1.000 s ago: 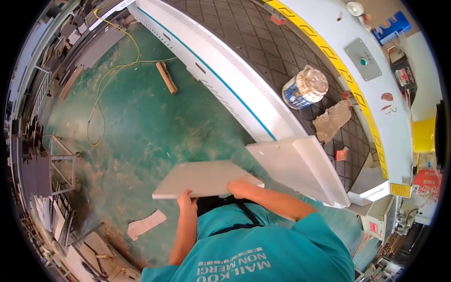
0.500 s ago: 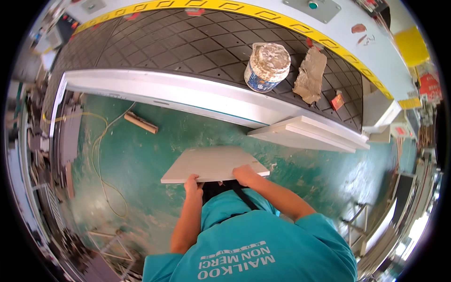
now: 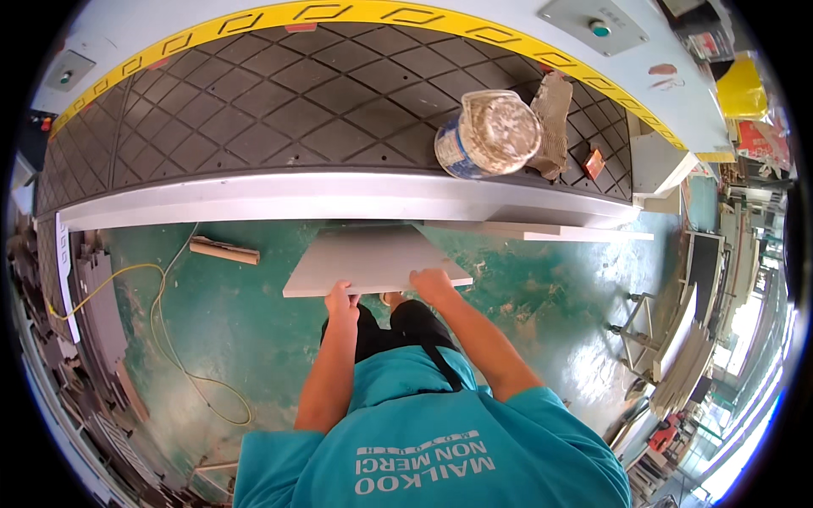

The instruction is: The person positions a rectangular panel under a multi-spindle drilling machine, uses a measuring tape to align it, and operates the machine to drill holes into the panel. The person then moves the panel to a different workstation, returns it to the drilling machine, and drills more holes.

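A flat beige panel (image 3: 373, 261) stands between me and the machine bed, its near edge in my grip and its far edge by the bed's side. My left hand (image 3: 341, 298) is closed on the near edge, left of its middle, with the thumb on top. Further right along that same edge, my right hand (image 3: 433, 285) is closed on the panel too. The undersides of both grips are hidden by the panel. More pale panels (image 3: 542, 231) lean against the silver side rail (image 3: 356, 200) at the right.
On the dark grooved bed (image 3: 330, 76) stand a smeared white bucket (image 3: 489, 135), a torn cardboard piece (image 3: 552, 127) and a small red box (image 3: 594, 163). A cardboard tube (image 3: 224, 250) and a yellow hose (image 3: 161, 313) lie on the green floor. A wheeled rack (image 3: 639, 326) stands at right.
I have moved closer to the machine bed, carrying the panel forward in both hands. Its far edge is now by the rail, left of the leaning panels.
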Motion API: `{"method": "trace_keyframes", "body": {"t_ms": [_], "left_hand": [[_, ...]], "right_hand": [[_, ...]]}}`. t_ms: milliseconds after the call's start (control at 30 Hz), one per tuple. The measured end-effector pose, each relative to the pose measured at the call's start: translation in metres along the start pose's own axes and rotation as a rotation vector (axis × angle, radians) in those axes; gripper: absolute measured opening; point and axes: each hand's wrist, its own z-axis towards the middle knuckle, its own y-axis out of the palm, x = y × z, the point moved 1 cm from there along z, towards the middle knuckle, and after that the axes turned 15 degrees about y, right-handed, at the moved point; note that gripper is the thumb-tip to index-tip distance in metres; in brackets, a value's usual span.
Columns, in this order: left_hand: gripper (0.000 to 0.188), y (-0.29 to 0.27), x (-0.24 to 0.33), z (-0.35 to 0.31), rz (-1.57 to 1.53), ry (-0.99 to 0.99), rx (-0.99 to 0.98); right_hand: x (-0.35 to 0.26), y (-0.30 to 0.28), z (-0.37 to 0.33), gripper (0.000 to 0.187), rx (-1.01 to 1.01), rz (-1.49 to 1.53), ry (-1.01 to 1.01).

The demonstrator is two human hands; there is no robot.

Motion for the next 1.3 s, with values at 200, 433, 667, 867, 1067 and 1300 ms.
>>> {"method": "trace_keyframes", "body": {"t_ms": [200, 433, 667, 867, 1067, 1300], "left_hand": [[0.01, 0.052, 0.029, 0.023, 0.052, -0.038, 0.027], [0.021, 0.072, 0.023, 0.054, 0.053, -0.095, -0.054], [0.023, 0.081, 0.028, 0.062, 0.081, -0.097, -0.061], [0.024, 0.084, 0.039, 0.08, 0.057, -0.08, -0.182], [0.027, 0.105, 0.06, 0.057, 0.09, -0.051, -0.244], [0.044, 0.15, 0.028, 0.004, 0.189, -0.145, -0.506]], "right_hand": [[-0.007, -0.008, 0.042, 0.02, 0.015, -0.026, 0.084], [0.0, -0.043, 0.067, 0.019, -0.01, -0.111, 0.126], [0.0, -0.045, 0.082, 0.015, -0.092, -0.158, 0.181], [-0.013, -0.061, 0.079, 0.016, -0.022, -0.106, 0.197], [-0.024, -0.059, 0.012, 0.022, 0.768, 0.135, 0.249], [-0.03, 0.016, -0.103, 0.023, 0.461, 0.575, 0.597]]}}
